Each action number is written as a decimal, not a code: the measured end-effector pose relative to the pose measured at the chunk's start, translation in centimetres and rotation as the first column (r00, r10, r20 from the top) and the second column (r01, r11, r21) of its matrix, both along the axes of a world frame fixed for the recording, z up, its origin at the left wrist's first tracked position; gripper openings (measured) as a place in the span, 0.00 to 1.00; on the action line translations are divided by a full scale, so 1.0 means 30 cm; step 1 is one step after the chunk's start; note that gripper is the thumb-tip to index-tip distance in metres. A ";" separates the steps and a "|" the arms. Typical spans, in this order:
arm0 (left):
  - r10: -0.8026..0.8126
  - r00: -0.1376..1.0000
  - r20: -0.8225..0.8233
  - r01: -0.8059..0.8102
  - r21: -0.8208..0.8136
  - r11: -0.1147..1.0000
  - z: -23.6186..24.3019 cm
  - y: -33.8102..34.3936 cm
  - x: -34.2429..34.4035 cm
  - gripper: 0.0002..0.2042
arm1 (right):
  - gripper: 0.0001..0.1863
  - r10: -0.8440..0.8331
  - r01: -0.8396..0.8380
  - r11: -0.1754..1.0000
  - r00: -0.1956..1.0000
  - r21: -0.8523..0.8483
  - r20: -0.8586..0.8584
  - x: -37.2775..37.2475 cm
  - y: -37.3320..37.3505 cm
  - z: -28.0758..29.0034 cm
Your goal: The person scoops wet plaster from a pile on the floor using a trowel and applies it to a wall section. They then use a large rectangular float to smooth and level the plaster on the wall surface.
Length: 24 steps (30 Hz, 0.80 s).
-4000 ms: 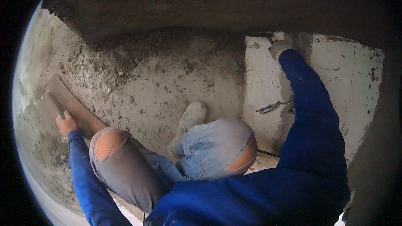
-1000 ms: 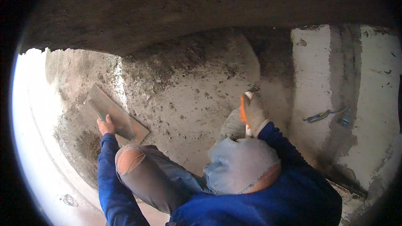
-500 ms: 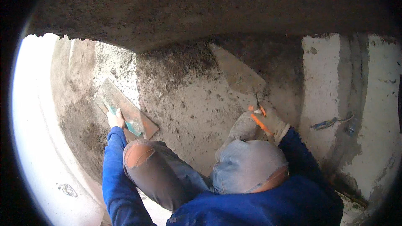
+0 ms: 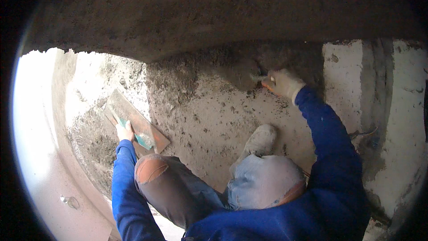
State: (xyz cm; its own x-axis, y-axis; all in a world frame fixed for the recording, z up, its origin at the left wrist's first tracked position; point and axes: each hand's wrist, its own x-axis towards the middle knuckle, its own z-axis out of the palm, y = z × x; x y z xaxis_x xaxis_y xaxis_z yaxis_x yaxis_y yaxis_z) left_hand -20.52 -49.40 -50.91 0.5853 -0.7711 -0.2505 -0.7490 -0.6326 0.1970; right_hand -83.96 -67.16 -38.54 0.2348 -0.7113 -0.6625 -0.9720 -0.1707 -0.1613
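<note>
My left hand (image 4: pixel 125 132) is closed round the teal handle of a plastering trowel (image 4: pixel 141 119). Its rectangular blade is spotted with grey mortar and hangs beside my left knee. Further ahead, my gloved right hand (image 4: pixel 285 83) grips a brick trowel by its orange handle (image 4: pixel 266 84). That trowel's blade (image 4: pixel 242 74) lies low against the foot of the dark wall, where loose mortar is spread on the floor. The blade's outline is blurred and blends with the mortar, so its tip cannot be made out.
A dark, rough wall (image 4: pixel 214 13) spans the far side. Mortar crumbs dot the grey floor (image 4: pixel 207 120). My right shoe (image 4: pixel 261 138) rests on it. Whitish strips (image 4: pixel 343 76) with a grey band run along the right. A thin wire (image 4: pixel 368 132) lies there.
My right hand has moved forward from beside my right knee toward the wall, taking the brick trowel with it. The left hand and plastering trowel have barely shifted.
</note>
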 end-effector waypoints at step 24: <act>0.342 0.858 -0.382 -0.377 -0.019 0.926 0.133 -0.052 -0.168 0.16 | 0.25 -0.038 0.033 0.985 0.999 -0.169 -0.025 0.053 -0.019 0.060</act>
State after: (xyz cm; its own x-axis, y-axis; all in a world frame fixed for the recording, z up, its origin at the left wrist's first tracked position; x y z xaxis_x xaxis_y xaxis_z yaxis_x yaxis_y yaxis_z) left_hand -25.57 -50.97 -46.92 0.7066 -0.5538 -0.4405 -0.3358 -0.8104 0.4801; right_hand -82.38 -67.72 -36.75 0.1904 -0.8208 -0.5385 -0.9817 -0.1587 -0.1053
